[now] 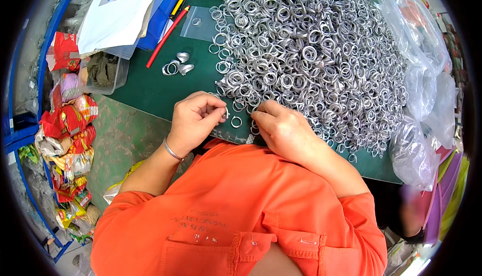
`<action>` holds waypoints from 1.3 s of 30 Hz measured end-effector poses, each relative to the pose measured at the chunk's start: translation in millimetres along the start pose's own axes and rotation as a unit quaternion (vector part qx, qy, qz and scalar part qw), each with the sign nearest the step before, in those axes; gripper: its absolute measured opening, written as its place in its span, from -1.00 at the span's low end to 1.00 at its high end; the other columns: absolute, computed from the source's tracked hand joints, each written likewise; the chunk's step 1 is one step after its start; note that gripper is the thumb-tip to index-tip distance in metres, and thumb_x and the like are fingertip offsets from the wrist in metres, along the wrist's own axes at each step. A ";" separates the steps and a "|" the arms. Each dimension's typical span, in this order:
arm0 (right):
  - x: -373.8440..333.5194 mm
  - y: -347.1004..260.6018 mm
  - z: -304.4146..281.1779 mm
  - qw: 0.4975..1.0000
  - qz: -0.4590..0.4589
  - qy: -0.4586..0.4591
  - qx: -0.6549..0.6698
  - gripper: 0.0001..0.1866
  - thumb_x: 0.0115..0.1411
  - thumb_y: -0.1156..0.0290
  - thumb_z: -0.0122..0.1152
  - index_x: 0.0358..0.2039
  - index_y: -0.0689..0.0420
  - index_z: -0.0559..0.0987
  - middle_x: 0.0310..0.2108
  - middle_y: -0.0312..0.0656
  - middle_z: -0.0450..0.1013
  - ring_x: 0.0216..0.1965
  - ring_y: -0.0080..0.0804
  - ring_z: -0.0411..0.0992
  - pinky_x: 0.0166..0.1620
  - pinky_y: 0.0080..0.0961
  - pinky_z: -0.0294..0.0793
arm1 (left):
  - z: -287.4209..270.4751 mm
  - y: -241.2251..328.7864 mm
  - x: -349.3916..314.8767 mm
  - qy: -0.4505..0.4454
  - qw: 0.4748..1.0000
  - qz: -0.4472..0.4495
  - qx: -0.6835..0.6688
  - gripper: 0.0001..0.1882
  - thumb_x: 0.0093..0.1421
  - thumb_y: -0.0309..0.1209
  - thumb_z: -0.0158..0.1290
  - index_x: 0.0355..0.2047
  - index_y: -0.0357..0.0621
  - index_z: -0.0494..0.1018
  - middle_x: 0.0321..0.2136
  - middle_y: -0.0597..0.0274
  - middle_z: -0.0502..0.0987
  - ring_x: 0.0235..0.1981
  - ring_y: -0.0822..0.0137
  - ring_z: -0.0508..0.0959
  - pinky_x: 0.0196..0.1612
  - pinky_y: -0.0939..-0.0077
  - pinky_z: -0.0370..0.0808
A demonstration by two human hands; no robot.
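A large heap of silver metal rings (311, 50) covers much of the green table (145, 87). At its near left edge, my left hand (197, 118) is closed, pinching a small silver ring (227, 113) between thumb and fingertips. My right hand (281, 128) rests at the heap's near edge with fingers curled; whatever its fingertips hold, if anything, is hidden. Between the two hands a single loose ring (236, 122) lies on the table. Farther left sits a small group of chunkier rings (173, 67), apart from the heap.
Beyond that group lie a red pencil (168, 36), a yellow-black pen (182, 1) and a small clear bag (197, 23) with a ring on it. Papers (118, 15) and a plastic tub (103, 72) are at the left edge. Clear plastic bags (416, 50) line the right side.
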State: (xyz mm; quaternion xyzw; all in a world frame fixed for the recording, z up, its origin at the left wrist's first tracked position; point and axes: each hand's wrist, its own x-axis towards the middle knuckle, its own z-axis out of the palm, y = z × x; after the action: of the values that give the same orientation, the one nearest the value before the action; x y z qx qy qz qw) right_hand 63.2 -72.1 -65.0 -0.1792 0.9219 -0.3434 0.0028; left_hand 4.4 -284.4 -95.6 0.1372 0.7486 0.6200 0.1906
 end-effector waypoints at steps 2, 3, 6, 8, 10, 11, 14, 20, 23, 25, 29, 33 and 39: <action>4.6 -0.3 -6.2 1.000 -0.001 0.019 -0.009 -0.81 -0.08 0.56 0.14 -0.37 0.20 0.50 -0.46 -0.12 0.34 -0.46 -0.15 0.44 -0.44 -0.33 0.47 | -1.9 1.8 1.8 0.006 0.996 0.028 0.082 -0.93 0.05 -0.67 0.05 -0.43 -0.32 0.49 -0.49 0.27 0.47 -0.50 0.52 0.51 -0.47 0.71 0.44; 10.4 1.4 -13.8 0.998 0.006 0.039 -0.039 -0.80 -0.04 0.59 0.18 -0.33 0.17 0.53 -0.42 -0.12 0.41 -0.44 -0.13 0.45 -0.42 -0.37 0.49 | -3.4 5.2 2.6 0.002 0.989 0.050 0.137 -0.93 0.03 -0.66 0.07 -0.44 -0.31 0.50 -0.49 0.27 0.47 -0.52 0.53 0.49 -0.48 0.71 0.42; 33.3 20.5 -31.0 0.972 -0.029 0.178 -0.153 -0.82 -0.04 0.60 0.18 -0.35 0.19 0.53 -0.42 -0.14 0.40 -0.41 -0.14 0.41 -0.38 -0.37 0.44 | -2.5 8.2 3.0 0.011 0.977 0.076 0.198 -0.93 0.00 -0.64 0.10 -0.45 -0.30 0.51 -0.51 0.26 0.45 -0.58 0.54 0.45 -0.52 0.70 0.37; 49.2 28.0 -37.5 0.951 -0.018 0.218 -0.221 -0.82 -0.05 0.57 0.20 -0.36 0.21 0.53 -0.42 -0.16 0.40 -0.36 -0.19 0.37 -0.31 -0.36 0.36 | -2.1 10.5 3.9 0.029 0.976 0.078 0.200 -0.92 0.00 -0.63 0.11 -0.44 -0.29 0.51 -0.52 0.26 0.45 -0.60 0.55 0.42 -0.54 0.71 0.34; 57.5 36.8 -34.3 0.940 -0.019 0.230 -0.251 -0.91 -0.09 0.49 0.19 -0.49 0.11 0.51 -0.46 -0.26 0.36 -0.38 -0.25 0.34 -0.33 -0.34 0.29 | -3.6 13.4 6.5 0.048 0.977 0.075 0.194 -0.93 0.01 -0.62 0.11 -0.44 -0.29 0.51 -0.52 0.29 0.44 -0.60 0.57 0.39 -0.54 0.72 0.32; 58.6 38.8 -33.3 0.940 -0.014 0.224 -0.256 -0.93 -0.08 0.47 0.21 -0.51 0.10 0.51 -0.45 -0.27 0.37 -0.37 -0.26 0.34 -0.32 -0.33 0.28 | -6.6 12.7 8.4 0.064 0.978 0.076 0.186 -0.94 0.02 -0.61 0.11 -0.44 -0.29 0.51 -0.52 0.30 0.43 -0.59 0.57 0.38 -0.53 0.73 0.32; 56.0 43.6 -35.1 0.944 -0.036 0.245 -0.218 -0.90 -0.10 0.51 0.24 -0.52 0.11 0.50 -0.41 -0.27 0.39 -0.35 -0.24 0.35 -0.31 -0.33 0.28 | -17.5 9.8 14.3 0.110 0.977 0.070 0.168 -0.94 0.06 -0.59 0.10 -0.42 -0.29 0.49 -0.52 0.36 0.40 -0.56 0.61 0.35 -0.49 0.75 0.30; 38.9 40.4 -41.6 0.942 -0.029 0.305 -0.134 -0.87 -0.07 0.60 0.26 -0.50 0.19 0.47 -0.29 -0.12 0.47 -0.30 -0.19 0.43 -0.25 -0.39 0.39 | -25.0 7.8 16.0 0.085 0.986 0.079 0.120 -0.93 0.08 -0.64 0.08 -0.38 -0.30 0.48 -0.44 0.34 0.40 -0.50 0.61 0.37 -0.44 0.75 0.33; 30.1 37.8 -47.4 0.940 -0.046 0.315 -0.119 -0.84 -0.07 0.65 0.26 -0.47 0.22 0.46 -0.38 -0.11 0.48 -0.39 -0.25 0.46 -0.36 -0.50 0.45 | -12.4 7.5 20.1 0.043 0.990 0.099 0.089 -0.90 0.06 -0.67 0.08 -0.37 -0.31 0.47 -0.38 0.31 0.41 -0.46 0.59 0.41 -0.41 0.75 0.36; 21.4 33.9 -44.7 0.947 0.003 0.320 -0.017 -0.85 -0.06 0.68 0.24 -0.47 0.23 0.46 -0.42 -0.14 0.47 -0.42 -0.35 0.46 -0.38 -0.56 0.44 | 2.2 17.8 26.3 0.004 0.991 0.114 0.066 -0.84 0.05 -0.67 0.09 -0.31 -0.32 0.47 -0.35 0.28 0.42 -0.41 0.57 0.46 -0.37 0.76 0.40; 5.7 31.5 -35.8 0.924 0.076 0.359 0.106 -0.87 -0.02 0.70 0.21 -0.42 0.25 0.50 -0.44 -0.19 0.46 -0.47 -0.52 0.44 -0.40 -0.66 0.44 | 40.0 40.8 41.4 -0.077 0.989 0.095 -0.080 -0.53 -0.02 -0.70 0.16 -0.07 -0.26 0.35 -0.20 0.12 0.45 -0.27 0.42 0.53 -0.26 0.60 0.51; -5.4 21.6 -31.3 0.918 0.096 0.330 0.196 -0.87 0.00 0.69 0.20 -0.39 0.28 0.52 -0.40 -0.17 0.47 -0.43 -0.54 0.46 -0.39 -0.67 0.48 | 64.1 55.3 50.7 -0.140 0.975 0.071 -0.156 -0.59 0.01 -0.65 0.15 -0.09 -0.27 0.37 -0.20 0.13 0.47 -0.27 0.42 0.54 -0.22 0.59 0.53; -17.2 35.0 -49.4 0.946 0.055 0.311 -0.065 -0.78 -0.09 0.71 0.20 -0.38 0.21 0.56 -0.44 -0.15 0.43 -0.44 -0.28 0.41 -0.38 -0.48 0.40 | 53.1 41.4 53.2 -0.140 0.970 -0.023 -0.199 -0.88 0.19 -0.64 -0.09 -0.26 -0.32 0.40 -0.32 0.12 0.52 -0.33 0.42 0.56 -0.35 0.64 0.53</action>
State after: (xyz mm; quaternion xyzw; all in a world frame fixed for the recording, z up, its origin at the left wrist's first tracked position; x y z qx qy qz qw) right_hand 61.4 -10.6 -51.5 -0.0119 0.9057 -0.3207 -0.2771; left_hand -20.0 -206.4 -69.5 0.1645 0.5794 0.7264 0.3309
